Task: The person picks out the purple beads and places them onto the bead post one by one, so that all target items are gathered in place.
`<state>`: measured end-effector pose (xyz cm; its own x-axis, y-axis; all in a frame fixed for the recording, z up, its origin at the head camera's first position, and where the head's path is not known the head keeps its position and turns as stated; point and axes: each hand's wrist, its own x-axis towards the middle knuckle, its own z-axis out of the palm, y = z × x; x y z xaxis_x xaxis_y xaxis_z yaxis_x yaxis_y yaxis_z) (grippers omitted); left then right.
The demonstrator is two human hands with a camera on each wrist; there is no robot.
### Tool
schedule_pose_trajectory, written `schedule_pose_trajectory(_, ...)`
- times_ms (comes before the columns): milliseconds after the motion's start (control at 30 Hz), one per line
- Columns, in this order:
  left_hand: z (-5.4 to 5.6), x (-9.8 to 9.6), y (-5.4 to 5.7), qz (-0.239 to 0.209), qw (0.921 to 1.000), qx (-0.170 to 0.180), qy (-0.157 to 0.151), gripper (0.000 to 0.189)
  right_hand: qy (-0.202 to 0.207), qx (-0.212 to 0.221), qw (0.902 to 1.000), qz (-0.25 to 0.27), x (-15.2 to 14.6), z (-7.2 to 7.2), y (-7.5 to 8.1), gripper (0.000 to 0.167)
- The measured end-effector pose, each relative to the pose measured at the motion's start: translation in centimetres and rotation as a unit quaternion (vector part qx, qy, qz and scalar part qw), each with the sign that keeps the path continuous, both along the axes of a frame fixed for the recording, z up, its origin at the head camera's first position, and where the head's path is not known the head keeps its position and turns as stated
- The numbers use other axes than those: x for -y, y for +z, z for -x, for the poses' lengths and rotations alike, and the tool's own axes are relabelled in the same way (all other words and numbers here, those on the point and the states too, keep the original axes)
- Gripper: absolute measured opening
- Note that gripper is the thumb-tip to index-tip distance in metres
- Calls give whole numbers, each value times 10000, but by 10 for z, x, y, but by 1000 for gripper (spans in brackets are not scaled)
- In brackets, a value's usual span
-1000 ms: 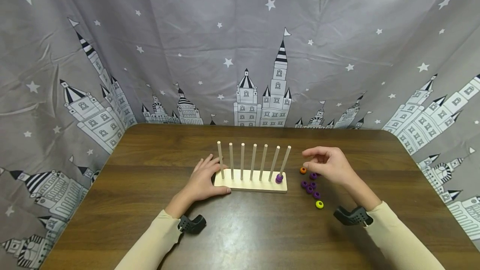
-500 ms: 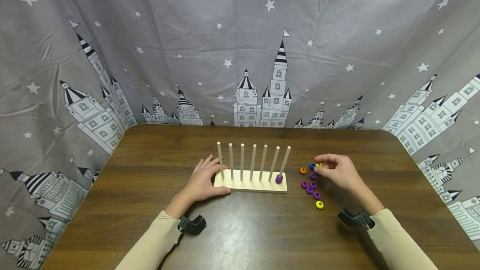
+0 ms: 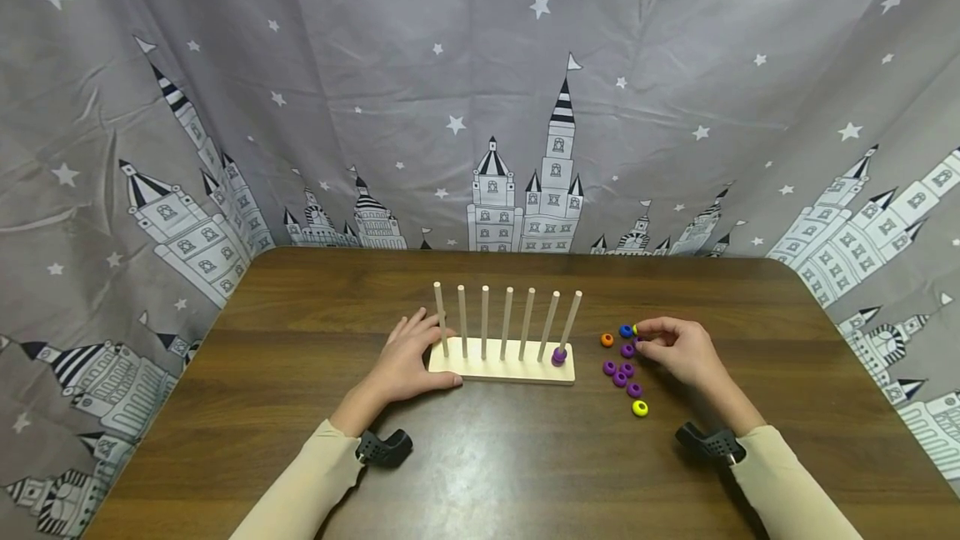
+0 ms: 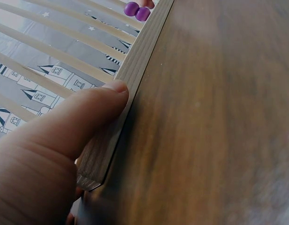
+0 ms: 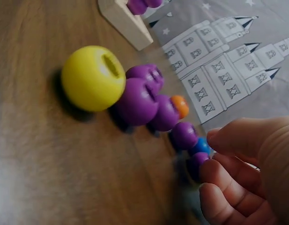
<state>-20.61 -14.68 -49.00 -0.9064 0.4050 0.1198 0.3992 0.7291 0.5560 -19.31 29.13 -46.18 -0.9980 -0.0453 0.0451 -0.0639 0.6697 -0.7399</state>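
Observation:
My left hand [image 3: 408, 362] rests on the left end of a pale wooden peg stand [image 3: 502, 369]; its thumb [image 4: 100, 108] lies along the front edge. Several upright pegs rise from the base, and two purple beads [image 3: 558, 356] sit stacked on the rightmost one. My right hand [image 3: 682, 348] is at the far right of the loose beads, thumb and fingers curled round a purple bead [image 5: 199, 161], which the fingertips partly cover. Close by lie a blue bead [image 3: 626, 331], an orange bead [image 3: 607, 340] and a yellow bead [image 3: 635, 329], mostly hidden by the fingers.
Several more purple beads [image 3: 619, 379] lie loose right of the stand, with another yellow bead [image 3: 640, 408] nearest the front. Everything stands on a brown wooden table [image 3: 495, 473]. A grey curtain [image 3: 420, 107] printed with castles and stars hangs behind it.
My right hand has moved right and down, from above the orange bead to the far side of the loose beads, uncovering the blue one. The left hand has stayed on the stand.

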Motion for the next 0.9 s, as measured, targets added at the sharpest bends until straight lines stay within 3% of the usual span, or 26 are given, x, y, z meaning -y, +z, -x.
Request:
schedule_pose_trajectory(433, 0, 0, 0, 25, 10000, 8, -11, 66, -125, -281, 9992, -274, 1, 0, -12, 23)
schedule_pose_trajectory(700, 1, 0, 0, 18, 10000, -33, -21, 67, 126, -647, 9967, -484, 0, -1, -17, 22)
schedule_pose_trajectory(900, 1, 0, -1, 16, 10000, -21, -11, 67, 133, -685, 9960, -557, 0, -2, -19, 22)
